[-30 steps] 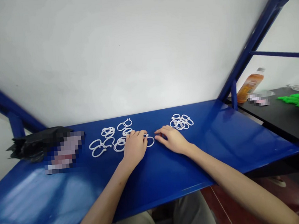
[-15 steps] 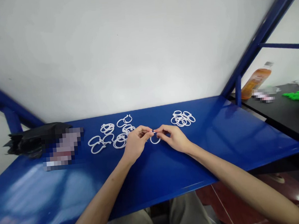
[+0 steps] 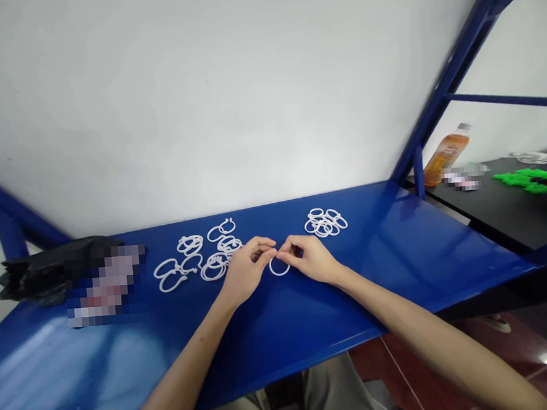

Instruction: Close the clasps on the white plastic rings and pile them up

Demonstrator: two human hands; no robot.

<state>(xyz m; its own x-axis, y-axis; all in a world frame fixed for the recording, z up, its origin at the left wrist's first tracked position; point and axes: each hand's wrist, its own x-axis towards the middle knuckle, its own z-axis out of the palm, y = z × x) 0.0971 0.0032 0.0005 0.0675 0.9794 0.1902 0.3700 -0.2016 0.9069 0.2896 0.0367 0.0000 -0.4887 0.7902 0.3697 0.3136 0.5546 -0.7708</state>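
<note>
Pinching one white ring (image 3: 279,266) from both sides: left hand (image 3: 243,273) and right hand (image 3: 313,259) each have thumb and forefinger clamped on its top edge, fingertips nearly meeting. The ring sits just above the blue worktop (image 3: 401,264), dead centre. Its loop drops toward 6 o'clock from the pinch. It's pretty much round, so no real long axis.

At 10 o'clock from the left hand there's a loose scatter of rings (image 3: 197,258), some lying over each other. At 1 o'clock from the right hand is a tighter ring pile (image 3: 325,222). Far out at 9 o'clock sits a black bag (image 3: 33,274), its label pixelated and unreadable. At 2 o'clock stands an orange bottle (image 3: 447,152), label too small to read.
</note>
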